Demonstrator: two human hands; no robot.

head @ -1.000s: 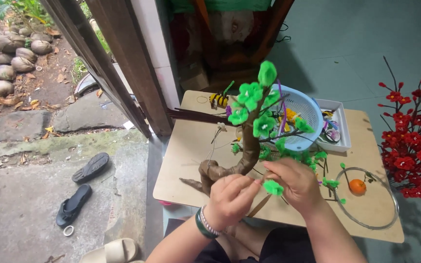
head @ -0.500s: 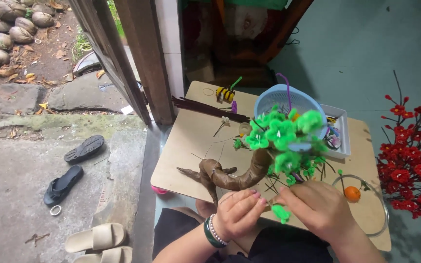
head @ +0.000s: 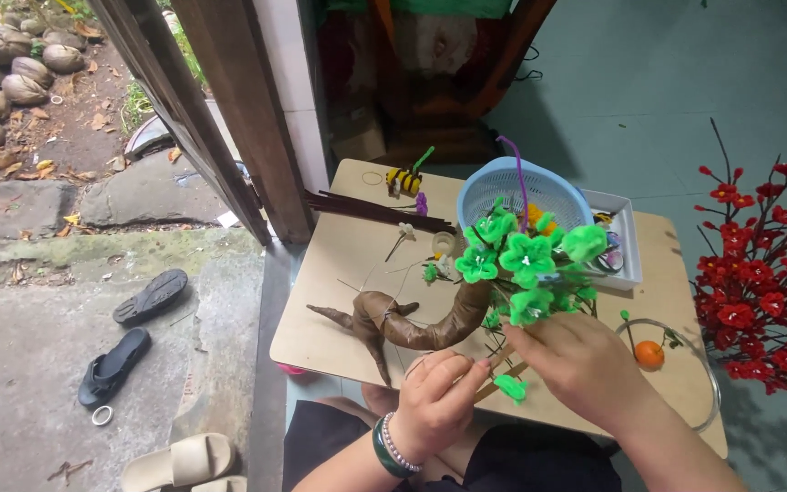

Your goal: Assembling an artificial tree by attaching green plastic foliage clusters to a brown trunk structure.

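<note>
I see my left hand [head: 439, 401] curled, fingertips pinched on a thin stem at the base of the green pipe-cleaner flowers [head: 526, 260], just above both hands. My right hand [head: 580, 360] cups the stems from the other side, fingers closed around them. The craft tree's brown wrapped trunk [head: 412, 323] lies tipped on the wooden table [head: 339, 273], left of my left hand. I judge it light, the wire branches bendy and the blooms easily crushed; the stiff trunk is the safest hold.

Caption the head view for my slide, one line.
Two hands, left hand and right hand, work a green-flowered craft tree lying on a small wooden table beside a blue basket.
</note>
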